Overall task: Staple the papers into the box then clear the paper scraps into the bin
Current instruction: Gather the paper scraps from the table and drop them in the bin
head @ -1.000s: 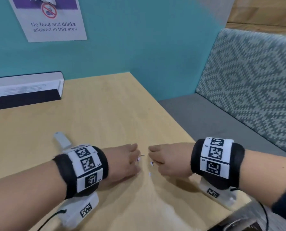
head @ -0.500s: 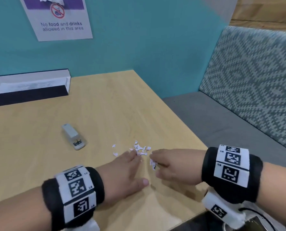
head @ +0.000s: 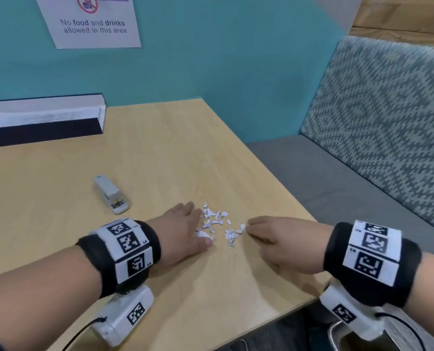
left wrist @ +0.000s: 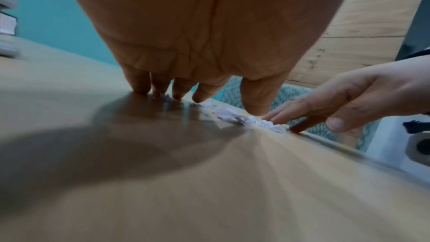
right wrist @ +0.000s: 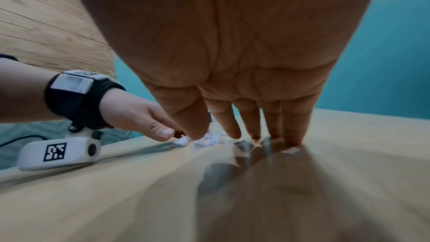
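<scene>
Several small white paper scraps [head: 218, 222] lie scattered on the wooden table [head: 160, 153] between my hands. My left hand [head: 190, 224] lies flat just left of them, its straight fingers [left wrist: 160, 87] touching the table and the nearest scraps [left wrist: 229, 114]. On the other side my right hand [head: 256, 228] has its fingertips [right wrist: 235, 132] down on the table at the scraps [right wrist: 207, 142]. Neither hand holds anything. The grey stapler [head: 110, 193] lies farther left. The black and white box [head: 43, 130] with printed papers inside stands at the back left.
The table's right edge runs close behind the scraps, with a grey bench seat [head: 312, 178] and a patterned backrest beyond. A metal rim, perhaps the bin [head: 335, 330], shows below the table's near right corner. A teal wall with a sign stands at the back.
My hands, close together with curled fingers a second ago, have drawn apart and flattened, uncovering the scraps. The head view has shifted, and the stapler now shows in full.
</scene>
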A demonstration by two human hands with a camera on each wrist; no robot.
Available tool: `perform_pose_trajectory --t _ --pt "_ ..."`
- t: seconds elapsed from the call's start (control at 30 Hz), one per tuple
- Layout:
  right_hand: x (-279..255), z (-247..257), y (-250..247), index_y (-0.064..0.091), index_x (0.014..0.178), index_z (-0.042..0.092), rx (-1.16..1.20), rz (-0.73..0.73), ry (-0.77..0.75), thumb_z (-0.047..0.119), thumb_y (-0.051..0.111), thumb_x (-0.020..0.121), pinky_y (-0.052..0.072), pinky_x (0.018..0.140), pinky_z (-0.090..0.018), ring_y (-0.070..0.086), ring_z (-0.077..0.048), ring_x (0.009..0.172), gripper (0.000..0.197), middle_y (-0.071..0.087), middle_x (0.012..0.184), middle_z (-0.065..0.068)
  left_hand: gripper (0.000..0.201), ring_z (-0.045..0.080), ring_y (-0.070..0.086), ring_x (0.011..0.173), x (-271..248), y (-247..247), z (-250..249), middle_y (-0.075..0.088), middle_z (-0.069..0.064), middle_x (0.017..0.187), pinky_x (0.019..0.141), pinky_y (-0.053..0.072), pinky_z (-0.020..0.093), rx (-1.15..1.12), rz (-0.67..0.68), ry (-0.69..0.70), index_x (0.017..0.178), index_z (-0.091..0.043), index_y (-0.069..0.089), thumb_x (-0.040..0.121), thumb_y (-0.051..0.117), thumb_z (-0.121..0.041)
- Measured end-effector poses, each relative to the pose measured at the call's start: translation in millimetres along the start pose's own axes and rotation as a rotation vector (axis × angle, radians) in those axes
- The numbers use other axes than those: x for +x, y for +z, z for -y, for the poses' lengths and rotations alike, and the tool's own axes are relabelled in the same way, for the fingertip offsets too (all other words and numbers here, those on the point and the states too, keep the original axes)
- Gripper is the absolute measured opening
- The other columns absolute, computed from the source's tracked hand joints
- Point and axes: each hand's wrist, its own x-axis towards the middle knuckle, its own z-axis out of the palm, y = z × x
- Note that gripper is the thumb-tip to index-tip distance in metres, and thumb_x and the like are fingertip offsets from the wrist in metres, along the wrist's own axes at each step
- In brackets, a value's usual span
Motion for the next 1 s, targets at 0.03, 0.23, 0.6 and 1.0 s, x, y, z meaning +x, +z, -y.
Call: perform_pose_trajectory --t 0.03,0.23,0.6,1.0 --pt "-2.3 2.2 -1.0 0.046 0.082 0.008 0.035 -0.02 -0.026 0.014 0.042 0.085 0.045 0.081 -0.05 0.052 -0.028 0.083 0.008 0.048 0.091 -0.002 0.078 0.014 0.0 0.149 -3.6 -0.5 -1.9 -0.001 -0.001 0.163 0.121 0.011 0.033 -0.021 0.003 0.023 0.153 -0.018 0.007 0.094 0.038 -0.057" --pt "-38.3 -27.0 -19.7 0.054 0.127 0.009 0.052 -0.12 0.148 0.019 0.042 0.096 0.042 0.1 -0.038 0.056 -0.023 0.118 0.035 0.061 0.129 -0.004 0.082 0.01 0.008 0.149 -7.9 -5.7 8.3 -0.005 -0.005 0.163 0.12 0.015 0.028 -0.068 -0.014 -0.008 0.154 -0.02 0.005 0.092 0.041 -0.059" --pt "-35.4 -31.6 -19.8 0.053 0.138 0.027 0.463 -0.186 0.112 -0.001 0.048 0.091 0.042 0.108 -0.026 0.056 0.001 0.122 0.054 0.06 0.133 0.015 0.06 0.012 0.039 0.134 -4.9 -10.0 -23.5 0.03 -0.009 0.151 0.109 0.034 0.031 -0.078 -0.011 0.144 0.144 -0.022 0.033 0.092 0.048 -0.049" --pt "-48.5 -6.6 15.9 0.052 0.101 0.014 0.141 -0.084 0.03 0.01 0.037 0.088 0.048 0.077 -0.032 0.06 -0.018 0.084 0.021 0.06 0.091 0.005 0.081 0.011 0.002 0.148 -9.0 7.5 -38.4 0.0 -0.004 0.162 0.121 0.014 0.032 0.055 0.009 0.197 0.154 -0.02 0.01 0.09 0.046 -0.054"
